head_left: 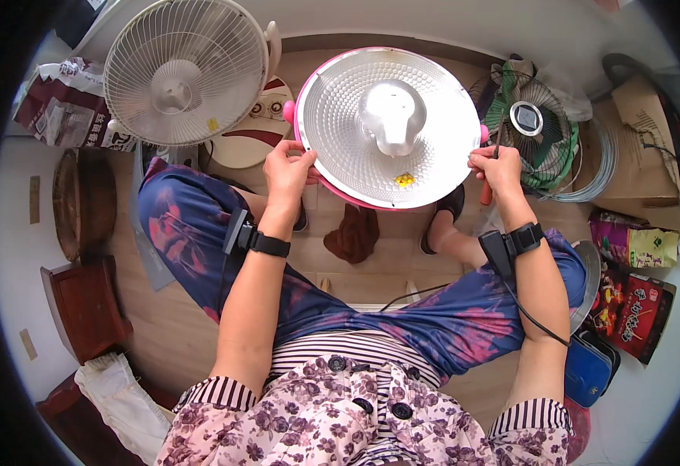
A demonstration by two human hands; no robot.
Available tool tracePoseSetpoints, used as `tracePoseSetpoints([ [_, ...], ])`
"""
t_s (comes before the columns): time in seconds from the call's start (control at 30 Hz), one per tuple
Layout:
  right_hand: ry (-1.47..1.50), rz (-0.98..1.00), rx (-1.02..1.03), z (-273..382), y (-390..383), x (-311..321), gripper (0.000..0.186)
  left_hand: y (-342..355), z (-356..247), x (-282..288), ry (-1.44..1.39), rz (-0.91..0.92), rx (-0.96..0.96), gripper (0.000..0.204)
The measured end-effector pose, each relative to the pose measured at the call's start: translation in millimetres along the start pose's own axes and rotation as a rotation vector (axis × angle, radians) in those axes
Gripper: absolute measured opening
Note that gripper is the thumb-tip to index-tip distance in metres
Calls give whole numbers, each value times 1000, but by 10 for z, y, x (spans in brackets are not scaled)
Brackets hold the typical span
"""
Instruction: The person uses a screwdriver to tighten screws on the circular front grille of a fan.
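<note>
A round silver reflector dish (340,132) with a pink rim and a white dome at its middle stands tilted between my knees. My left hand (287,171) grips its left rim. At the right rim, my right hand (498,168) is closed around a screwdriver with an orange handle (486,193). A small yellow part (405,180) lies inside the dish near its lower edge.
A white fan (184,70) stands at the back left on a white base. A green wire fan guard and motor (538,124) lie at the right, with cardboard (643,155) beyond. A brown cloth (353,233) lies on the floor. Snack packets (635,303) and a blue case (588,365) are at the right.
</note>
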State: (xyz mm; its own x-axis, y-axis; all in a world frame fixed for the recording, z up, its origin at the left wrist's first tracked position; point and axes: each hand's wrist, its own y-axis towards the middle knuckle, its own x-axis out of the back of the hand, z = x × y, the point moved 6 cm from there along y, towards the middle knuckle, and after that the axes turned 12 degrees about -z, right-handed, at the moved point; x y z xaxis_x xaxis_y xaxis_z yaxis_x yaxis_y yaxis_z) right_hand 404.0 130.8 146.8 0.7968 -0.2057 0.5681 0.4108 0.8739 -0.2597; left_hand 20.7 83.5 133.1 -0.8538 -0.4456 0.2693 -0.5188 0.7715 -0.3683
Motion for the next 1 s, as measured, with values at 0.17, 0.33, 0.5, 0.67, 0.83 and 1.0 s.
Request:
tracePoseSetpoints([
  [0.17,-16,8,-4,-16,15,17,10,-17,10,-6,-12,4,-15,22],
  [0.33,-5,29,-9,48,-24,7,13,25,31,-1,-32,11,-9,20],
  [0.5,13,42,-10,24,-11,4,15,41,69,-5,-82,4,22,20],
  [0.67,23,47,-13,-16,17,-1,15,11,50,4,-112,-14,54,20],
  [0.83,25,45,-6,-45,50,-8,10,0,18,39,-83,-81,-9,22],
  [1.0,18,35,-3,-32,51,-10,10,8,-28,77,6,-173,-100,18],
])
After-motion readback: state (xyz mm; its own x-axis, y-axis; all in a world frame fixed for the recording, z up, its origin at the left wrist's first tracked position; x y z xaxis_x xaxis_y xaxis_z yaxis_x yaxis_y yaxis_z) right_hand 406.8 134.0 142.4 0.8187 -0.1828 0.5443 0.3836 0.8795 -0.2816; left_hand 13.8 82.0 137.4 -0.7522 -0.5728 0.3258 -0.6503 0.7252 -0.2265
